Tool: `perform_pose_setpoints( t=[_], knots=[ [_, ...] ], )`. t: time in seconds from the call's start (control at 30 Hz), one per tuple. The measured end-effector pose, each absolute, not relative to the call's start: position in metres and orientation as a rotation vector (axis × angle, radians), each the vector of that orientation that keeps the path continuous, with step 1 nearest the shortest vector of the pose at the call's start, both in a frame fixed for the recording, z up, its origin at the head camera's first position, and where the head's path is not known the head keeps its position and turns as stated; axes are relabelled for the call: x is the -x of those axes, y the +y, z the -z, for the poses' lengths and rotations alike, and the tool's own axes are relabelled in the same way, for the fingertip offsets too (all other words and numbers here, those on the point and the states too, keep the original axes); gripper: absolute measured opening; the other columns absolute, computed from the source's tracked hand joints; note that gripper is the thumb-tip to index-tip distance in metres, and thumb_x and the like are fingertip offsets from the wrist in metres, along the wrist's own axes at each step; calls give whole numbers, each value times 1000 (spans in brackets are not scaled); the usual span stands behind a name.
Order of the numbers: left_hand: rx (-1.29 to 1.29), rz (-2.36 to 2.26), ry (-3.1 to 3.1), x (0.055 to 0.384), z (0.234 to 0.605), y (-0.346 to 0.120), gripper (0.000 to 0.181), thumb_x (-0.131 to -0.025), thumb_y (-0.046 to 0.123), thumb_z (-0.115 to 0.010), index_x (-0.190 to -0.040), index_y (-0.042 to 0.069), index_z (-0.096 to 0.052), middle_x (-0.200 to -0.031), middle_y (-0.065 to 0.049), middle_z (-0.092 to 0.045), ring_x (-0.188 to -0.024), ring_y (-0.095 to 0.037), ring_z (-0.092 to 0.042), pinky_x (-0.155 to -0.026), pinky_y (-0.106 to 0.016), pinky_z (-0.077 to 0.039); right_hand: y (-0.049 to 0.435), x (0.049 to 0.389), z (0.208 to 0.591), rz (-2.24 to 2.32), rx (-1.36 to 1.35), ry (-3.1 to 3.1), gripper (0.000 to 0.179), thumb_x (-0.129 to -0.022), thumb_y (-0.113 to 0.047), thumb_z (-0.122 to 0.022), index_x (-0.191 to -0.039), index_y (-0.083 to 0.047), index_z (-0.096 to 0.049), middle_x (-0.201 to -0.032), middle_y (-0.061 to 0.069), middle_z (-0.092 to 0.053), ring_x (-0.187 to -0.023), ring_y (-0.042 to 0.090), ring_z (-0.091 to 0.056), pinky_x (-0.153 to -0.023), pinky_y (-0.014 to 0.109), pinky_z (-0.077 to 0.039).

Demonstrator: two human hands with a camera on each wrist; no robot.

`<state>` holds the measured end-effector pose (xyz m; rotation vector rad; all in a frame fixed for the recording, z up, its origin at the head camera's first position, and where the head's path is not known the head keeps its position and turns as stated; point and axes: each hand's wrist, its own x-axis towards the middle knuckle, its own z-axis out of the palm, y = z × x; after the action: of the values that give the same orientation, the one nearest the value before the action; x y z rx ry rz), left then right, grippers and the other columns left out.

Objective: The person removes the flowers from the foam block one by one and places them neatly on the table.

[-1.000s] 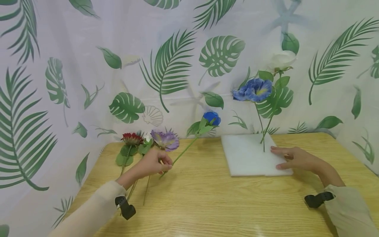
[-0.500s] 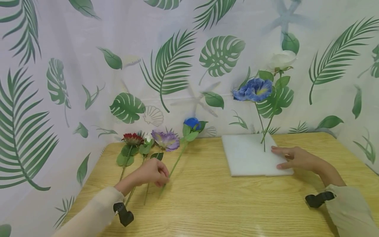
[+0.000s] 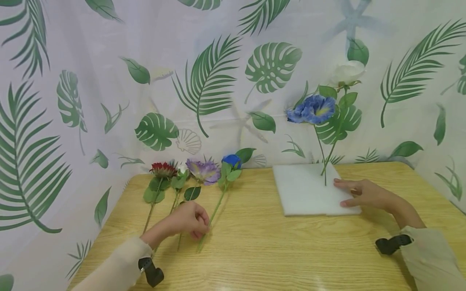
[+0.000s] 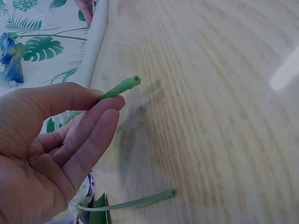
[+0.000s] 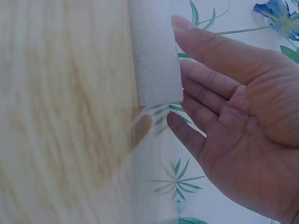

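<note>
My left hand (image 3: 189, 220) pinches the lower green stem (image 4: 122, 87) of a blue artificial rose (image 3: 231, 161) between thumb and fingertips. The rose slants over the left half of the table, its bloom toward the back, and the cut stem end sticks out past my fingertips in the left wrist view. My right hand (image 3: 371, 196) rests with extended fingers on the right edge of a white foam board (image 3: 300, 198). Standing in that foam are a blue-violet flower (image 3: 314, 110) and a taller white rose (image 3: 348, 72), their stems crossing.
Left of the blue rose lie a purple flower (image 3: 204, 171), a small white flower (image 3: 183, 169) and a dark red flower (image 3: 164, 170), stems toward me. A leaf-printed curtain (image 3: 225, 20) hangs behind the wooden table (image 3: 276, 250).
My left hand has lowered the blue rose toward me and leftward, so its bloom now sits next to the purple flower. The right hand and the foam have stayed put.
</note>
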<state>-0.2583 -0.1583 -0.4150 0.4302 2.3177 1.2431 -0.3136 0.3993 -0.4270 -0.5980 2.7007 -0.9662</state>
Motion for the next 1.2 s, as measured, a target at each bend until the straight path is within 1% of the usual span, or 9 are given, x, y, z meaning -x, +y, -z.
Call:
perform_pose_setpoints(
  t=[0.07,0.2,0.27,0.53,0.67,0.87,1.1,1.2],
  knots=[
    [-423,-1257,2311,256,416,-160,8,-86,3,-75,-87,-1,-69,-67,-5,-68,-60,-19,-70,-62,-38,-64,399,314,427,964,596,2701,70,-87,-25,-82,-145,3,-53,-155,25,-41,-143,45,-33,-96,1,-36],
    [-424,-1295,2279,253,419,-164,9,-86,3,-75,-89,-3,-68,-69,-6,-69,-61,-19,-71,-62,-39,-64,399,314,427,954,596,2699,71,-87,-24,-81,-145,4,-52,-155,26,-40,-141,54,-31,-94,2,-37],
    [-418,-1312,2263,252,419,-166,9,-87,3,-75,-89,-4,-68,-70,-7,-69,-61,-19,-71,-62,-39,-64,399,314,427,951,598,2698,71,-87,-23,-81,-145,5,-52,-155,27,-39,-141,55,-31,-93,2,-36],
    [-365,-1328,2229,250,422,-165,10,-87,3,-74,-91,-5,-69,-70,-8,-69,-58,-15,-70,-61,-36,-64,399,315,427,945,590,2704,70,-87,-26,-81,-145,2,-53,-156,25,-40,-142,55,-31,-95,1,-36],
    [-336,-1291,2215,251,422,-161,12,-87,5,-76,-91,-3,-69,-70,-8,-70,-58,-14,-70,-60,-34,-63,399,315,428,946,593,2704,70,-87,-25,-81,-145,2,-53,-156,25,-40,-141,54,-32,-96,1,-36],
    [-306,-1220,2223,253,422,-155,12,-86,8,-79,-91,-1,-73,-67,-8,-72,-55,-12,-69,-57,-31,-62,399,315,429,943,600,2703,70,-87,-24,-81,-145,3,-53,-156,26,-40,-141,54,-32,-94,2,-37],
    [-313,-1239,2202,257,422,-148,11,-89,8,-72,-92,-2,-74,-67,-9,-71,-55,-14,-70,-57,-32,-62,399,315,429,952,591,2704,70,-87,-25,-81,-145,2,-53,-156,25,-40,-142,53,-32,-96,1,-36],
    [-295,-1245,2211,258,423,-145,10,-89,7,-71,-90,-2,-74,-66,-9,-71,-55,-15,-69,-57,-32,-62,399,315,429,955,583,2701,70,-87,-26,-81,-145,2,-53,-157,24,-39,-143,52,-31,-96,1,-36]
  ],
)
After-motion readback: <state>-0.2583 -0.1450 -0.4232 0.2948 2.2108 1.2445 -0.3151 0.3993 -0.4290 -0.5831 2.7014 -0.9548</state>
